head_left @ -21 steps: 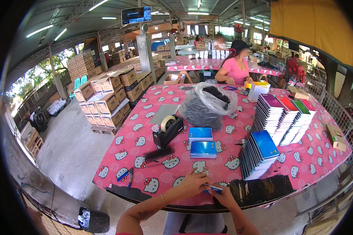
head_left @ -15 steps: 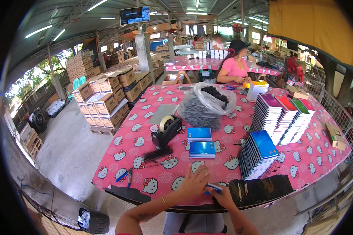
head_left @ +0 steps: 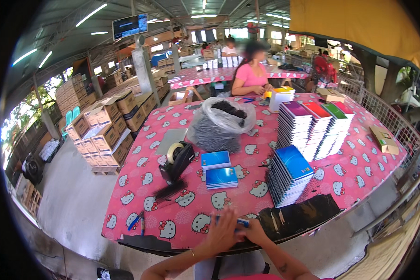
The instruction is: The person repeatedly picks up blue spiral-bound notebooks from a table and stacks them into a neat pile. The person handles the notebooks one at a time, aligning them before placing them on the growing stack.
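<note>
At the near edge of the table, my right hand [head_left: 255,232] is closed on a small blue notebook [head_left: 242,222]. My left hand [head_left: 223,229] lies against the notebook's left side with its fingers stretched out, partly hiding it. Two low piles of blue notebooks, a farther pile [head_left: 216,159] and a nearer pile [head_left: 221,178], sit just beyond my hands. To their right rises a tall stack of blue spiral-bound notebooks [head_left: 291,179]. Loose black binding coils [head_left: 171,189] lie left of the piles, beside a black tape dispenser [head_left: 178,163].
Blue-handled tools [head_left: 137,223] lie at the near left. A clear bag of black coils [head_left: 219,128] stands mid-table. Stacks of purple, red and green notebooks [head_left: 312,128] rise at the right. Opposite, a person in a pink shirt [head_left: 251,79] works. Cartons [head_left: 102,135] stand on the floor at left.
The whole view has swung, so the table and its things sit farther left in the picture. My hands remain together at the notebook, the left still flat against it.
</note>
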Tool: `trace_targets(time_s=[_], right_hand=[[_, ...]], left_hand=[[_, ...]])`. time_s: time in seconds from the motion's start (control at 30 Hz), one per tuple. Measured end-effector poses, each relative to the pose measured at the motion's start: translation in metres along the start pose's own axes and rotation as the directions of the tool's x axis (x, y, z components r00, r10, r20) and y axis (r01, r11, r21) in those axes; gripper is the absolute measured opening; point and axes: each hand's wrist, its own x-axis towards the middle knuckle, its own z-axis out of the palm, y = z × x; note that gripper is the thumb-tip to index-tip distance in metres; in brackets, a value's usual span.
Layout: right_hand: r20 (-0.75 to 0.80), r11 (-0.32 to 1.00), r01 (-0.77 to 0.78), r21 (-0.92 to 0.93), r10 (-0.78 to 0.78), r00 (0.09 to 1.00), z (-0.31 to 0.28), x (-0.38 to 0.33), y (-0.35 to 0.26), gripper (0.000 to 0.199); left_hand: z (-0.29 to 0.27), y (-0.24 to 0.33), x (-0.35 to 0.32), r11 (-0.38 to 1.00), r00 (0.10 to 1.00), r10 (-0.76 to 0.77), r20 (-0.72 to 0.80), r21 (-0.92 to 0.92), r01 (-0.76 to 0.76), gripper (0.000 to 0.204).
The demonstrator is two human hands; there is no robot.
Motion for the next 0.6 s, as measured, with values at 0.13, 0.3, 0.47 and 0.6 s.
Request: trace_targets(time_s=[0.13,0.3,0.47,0.6], right_hand=[[-0.009,0.999,0.052,0.009,-0.052,0.999,-0.003,-0.003,-0.011,0.020],[0.094,0.987,0.159,-0.036,-0.155,0.983,-0.014,-0.006,-0.014,0.025],[0.135,0.979,0.200,-0.027,-0.194,0.972,-0.012,-0.001,-0.002,0.025],[0.113,0.997,0.053,-0.059,-0.046,0.993,-0.011,-0.002,0.002,0.023]], left_hand=[[-0.010,0.003,0.020,0.999,0.999,-0.035,-0.027,-0.018,0.034,0.070],[-0.008,-0.017,0.018,0.984,0.996,0.080,-0.025,-0.156,-0.083,0.043],[-0.016,-0.029,0.019,0.971,0.980,0.145,0.137,-0.207,-0.115,0.034],[-0.016,-0.017,0.026,0.995,0.994,0.103,-0.032,0.014,-0.102,0.034]])
